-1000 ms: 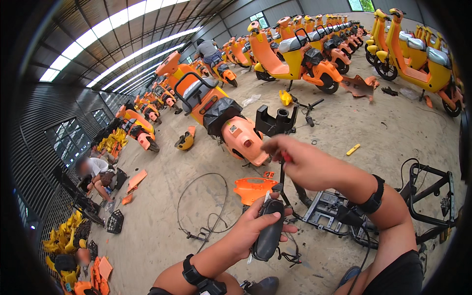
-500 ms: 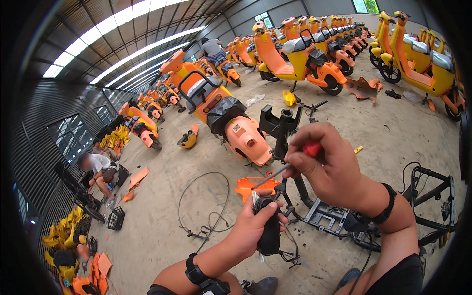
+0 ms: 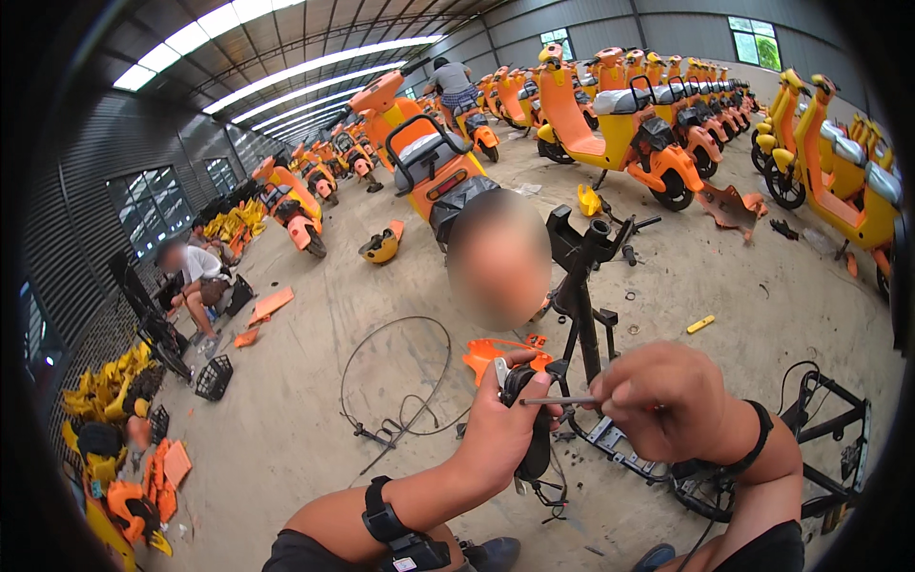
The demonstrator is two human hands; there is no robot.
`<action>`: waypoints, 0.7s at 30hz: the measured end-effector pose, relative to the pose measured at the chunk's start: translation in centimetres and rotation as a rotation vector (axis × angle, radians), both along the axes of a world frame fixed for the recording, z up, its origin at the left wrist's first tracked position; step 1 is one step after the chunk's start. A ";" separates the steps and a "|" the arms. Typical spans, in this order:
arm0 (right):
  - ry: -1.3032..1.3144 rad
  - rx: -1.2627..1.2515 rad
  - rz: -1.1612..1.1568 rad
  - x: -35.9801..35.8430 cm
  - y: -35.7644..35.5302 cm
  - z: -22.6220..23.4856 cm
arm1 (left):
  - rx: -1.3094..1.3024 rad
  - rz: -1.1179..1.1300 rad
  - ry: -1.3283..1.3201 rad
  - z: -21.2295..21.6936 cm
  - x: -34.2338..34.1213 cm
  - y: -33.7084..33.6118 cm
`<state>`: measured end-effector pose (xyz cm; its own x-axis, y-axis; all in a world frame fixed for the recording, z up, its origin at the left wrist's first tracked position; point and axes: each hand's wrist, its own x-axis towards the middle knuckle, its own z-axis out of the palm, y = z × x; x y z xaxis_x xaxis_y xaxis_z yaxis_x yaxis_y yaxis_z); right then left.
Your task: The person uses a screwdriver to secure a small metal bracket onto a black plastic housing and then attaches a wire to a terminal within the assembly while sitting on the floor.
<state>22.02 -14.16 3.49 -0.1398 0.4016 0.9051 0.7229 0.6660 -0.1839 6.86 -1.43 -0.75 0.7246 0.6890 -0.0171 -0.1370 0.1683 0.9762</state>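
My left hand (image 3: 498, 421) is closed around a black oblong part (image 3: 537, 456) with a small pale metal tab at its upper end; its exact kind I cannot make out. Wires dangle below it. My right hand (image 3: 672, 396) grips a screwdriver (image 3: 564, 400), its handle mostly hidden in the fingers. The shaft runs level to the left, and its tip lies at the part beside my left thumb; whether it touches a screw I cannot tell. Just beyond my hands stands a bare black scooter frame (image 3: 579, 296), and an orange plastic panel (image 3: 481, 357) lies on the floor.
A looped black cable (image 3: 450, 357) lies left of my hands. Another black frame (image 3: 829, 467) rests at right. An orange scooter (image 3: 443, 176) stands ahead, with rows of scooters behind. A yellow-handled item (image 3: 701, 325) is on the floor. A person (image 3: 198, 276) sits at far left near plastic panels.
My right hand has lowered and turned, bringing the screwdriver from a downward slant to nearly level, its tip lower on the black part. The view has shifted slightly.
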 end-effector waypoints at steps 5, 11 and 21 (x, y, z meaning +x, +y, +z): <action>-0.151 0.065 0.043 -0.1 0.6 -0.4 | 0.047 -0.010 -0.015 -0.4 -0.1 0.4; -0.187 0.078 0.052 -0.3 0.1 -0.2 | 0.048 0.011 -0.043 -0.1 0.0 -0.2; -0.178 0.059 0.035 -0.7 0.2 -0.6 | 0.032 0.030 -0.050 0.0 -0.2 -0.2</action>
<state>21.36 -13.94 2.85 -0.3127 0.3403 0.8868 0.7168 0.6971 -0.0148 6.70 -1.67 -0.74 0.7031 0.7099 0.0408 -0.1901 0.1324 0.9728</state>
